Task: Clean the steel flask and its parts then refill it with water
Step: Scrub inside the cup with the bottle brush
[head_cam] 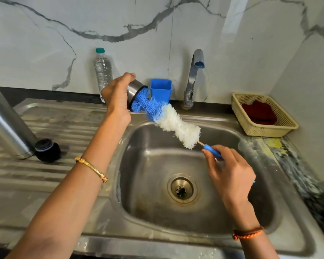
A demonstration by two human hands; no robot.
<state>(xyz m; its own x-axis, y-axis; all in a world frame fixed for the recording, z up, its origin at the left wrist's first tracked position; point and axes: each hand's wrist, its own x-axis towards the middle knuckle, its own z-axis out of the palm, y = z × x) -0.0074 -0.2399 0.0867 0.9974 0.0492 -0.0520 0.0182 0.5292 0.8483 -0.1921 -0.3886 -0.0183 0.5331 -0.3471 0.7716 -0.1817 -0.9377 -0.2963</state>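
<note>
Above the back left corner of the sink basin (195,217), the left hand (116,98) grips a steel flask cup (134,90), its fingers wrapped round the wall and the open mouth tilted toward the right. The right hand (230,171) pinches the blue handle (212,152) of a bottle brush (168,118) between thumb and curled fingers; the brush's blue bristle tip is inside the cup, the white bristles outside. The steel flask body (7,124) stands on the drainboard (51,174) at left, with its black stopper (47,150) just beside its base. Behind stand a plastic water bottle (102,71), a blue container (160,90) and the tap (193,77); a cream basket (264,116) holding a dark red cloth (259,113) sits on the tabletop at right.
</note>
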